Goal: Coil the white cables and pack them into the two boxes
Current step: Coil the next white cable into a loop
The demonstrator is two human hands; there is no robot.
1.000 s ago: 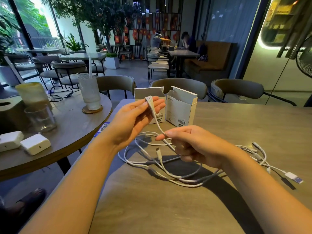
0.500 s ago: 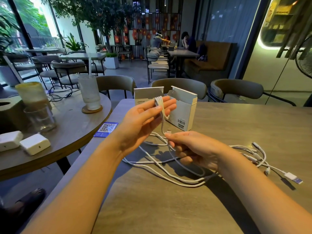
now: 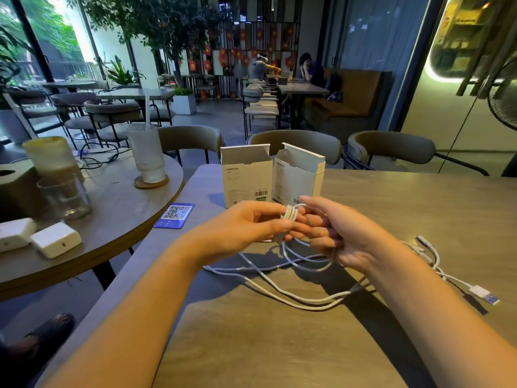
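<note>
the left hand point(image 3: 251, 225) pinches a small bundle of white loops point(image 3: 289, 217) between thumb and forefinger, most likely so the turns already made cannot spring apart while more cable is added. the right hand point(image 3: 344, 233) sits just beside it, palm turned toward the left, its fingers point(image 3: 319, 233) curled with the cable running through them; this looks like the feeding hand, guiding the next turn onto the bundle. both hands hover above the desk point(image 3: 419, 208), forearms reaching in from the near edge and meeting at the middle.

the rest of the white cable point(image 3: 293, 296) trails off the bundle and lies in loose curves on the desk below the hands. a second cable point(image 3: 436, 261), with a usb plug point(image 3: 485, 295) at its end, rests uncoiled to the right, near the right forearm.

the two boxes point(image 3: 247, 175) stand upright side by side just beyond the hands, flaps open at the top, presumably so each finished coil can drop straight in. neither seems to hold a cable yet, though their insides are not visible.
</note>
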